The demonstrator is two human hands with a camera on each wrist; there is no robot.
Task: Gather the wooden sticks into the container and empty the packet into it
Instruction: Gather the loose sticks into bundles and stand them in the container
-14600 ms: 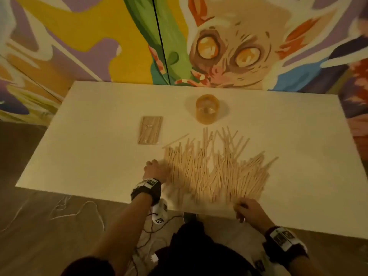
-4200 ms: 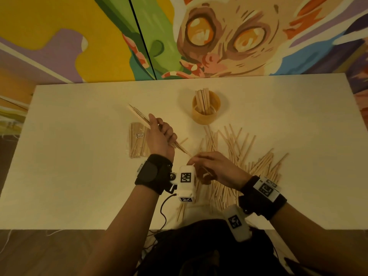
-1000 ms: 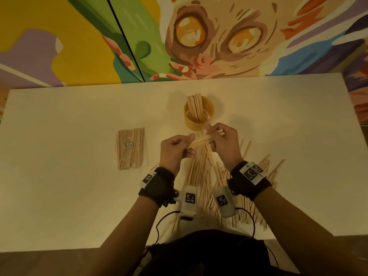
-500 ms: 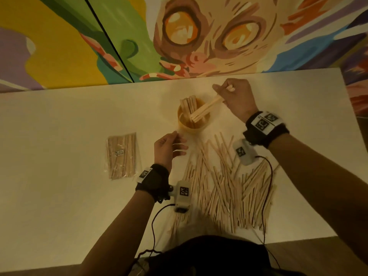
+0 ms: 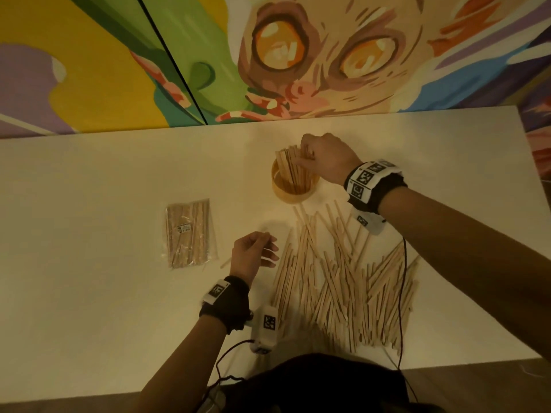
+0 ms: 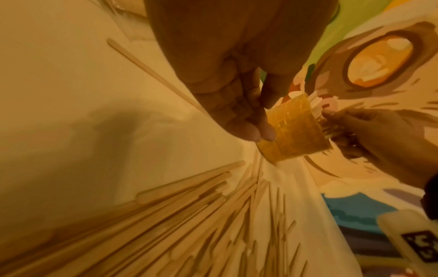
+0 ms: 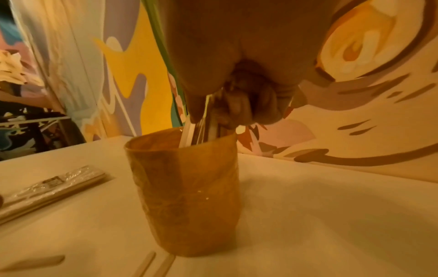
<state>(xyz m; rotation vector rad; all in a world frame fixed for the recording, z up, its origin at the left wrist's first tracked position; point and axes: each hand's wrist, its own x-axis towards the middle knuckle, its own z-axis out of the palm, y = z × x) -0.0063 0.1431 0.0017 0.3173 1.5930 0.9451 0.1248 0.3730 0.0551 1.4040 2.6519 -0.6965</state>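
An amber translucent cup stands upright at the back middle of the white table, with wooden sticks standing in it. My right hand is over the cup's rim and grips the tops of those sticks. A wide spread of loose wooden sticks lies on the table in front of the cup. My left hand hovers empty at the spread's left edge, fingers loosely curled. The clear packet of sticks lies flat to the left.
A painted mural wall rises right behind the table's far edge. One stray stick lies between the packet and my left hand. Wrist camera cables hang over the stick pile and the near table edge.
My right hand has come down from a slanted hold beside the cup to directly over it, and the bundle now stands upright inside. My left hand has stayed near the pile, empty.
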